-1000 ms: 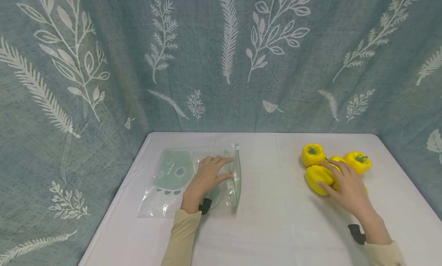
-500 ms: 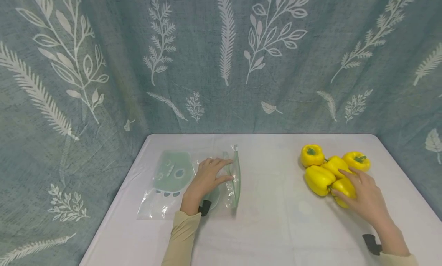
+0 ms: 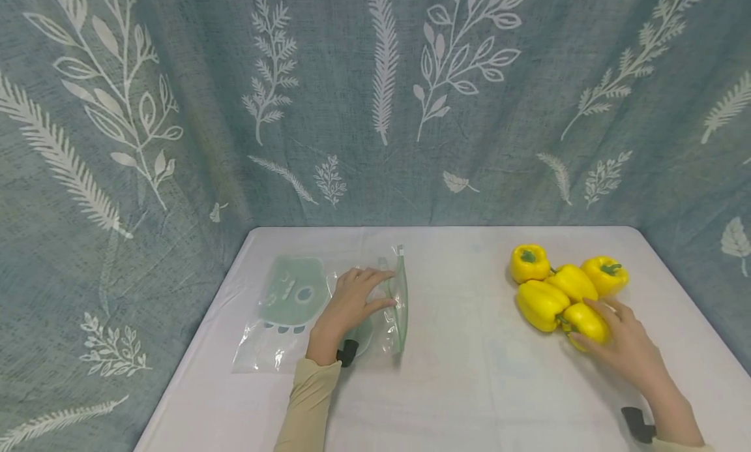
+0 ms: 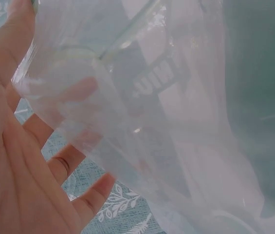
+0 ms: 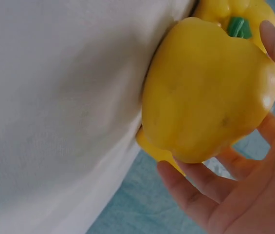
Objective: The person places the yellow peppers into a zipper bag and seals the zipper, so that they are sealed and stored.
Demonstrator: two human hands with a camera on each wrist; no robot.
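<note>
A clear zip bag [image 3: 296, 286] with a pale green cartoon print lies flat at the left of the table, its green zip edge [image 3: 404, 308] facing right. My left hand [image 3: 352, 302] rests on it near the mouth, thumb and fingers spread apart. In the left wrist view, some fingertips show through the plastic [image 4: 191, 136]. On the right, my right hand [image 3: 630, 347] curls round the nearest yellow bell pepper [image 3: 589, 323]. In the right wrist view, fingers lie along the underside of that pepper [image 5: 210, 92], with the thumb near the green stem [image 5: 238, 28] of the one behind.
Several other yellow bell peppers [image 3: 541, 305] sit clustered just beyond and left of the held one. A white cloth covers the table [image 3: 452, 387]. Blue-green leaf-print curtains [image 3: 352, 113] hang behind it and along the sides.
My right hand has drawn back toward me and rightward from over the cluster, and its fingers now close round the nearest pepper. The left hand and zip bag stay put.
</note>
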